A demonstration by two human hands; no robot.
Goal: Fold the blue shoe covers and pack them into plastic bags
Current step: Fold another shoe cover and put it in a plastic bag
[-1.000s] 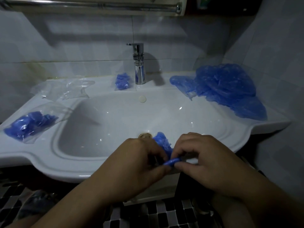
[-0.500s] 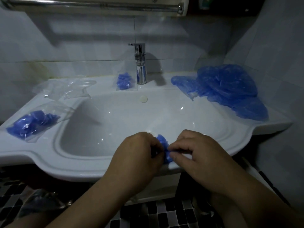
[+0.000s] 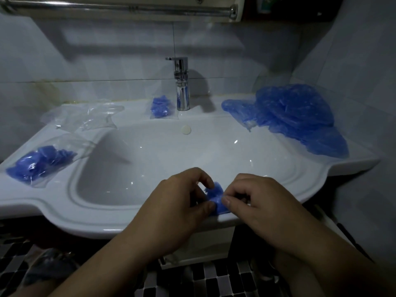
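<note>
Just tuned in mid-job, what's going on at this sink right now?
A person at the white ceramic sink pinches a small crumpled blue plastic shoe cover between the left hand and the right hand, over the front rim. A clear plastic bag of blue covers lies on the left ledge, and a smaller packed bag sits beside the chrome tap. Some empty clear bags lie at the back left. A loose pile of blue covers sits on the right ledge.

dim, bluish | glare on sink | dark, bowed edges
</note>
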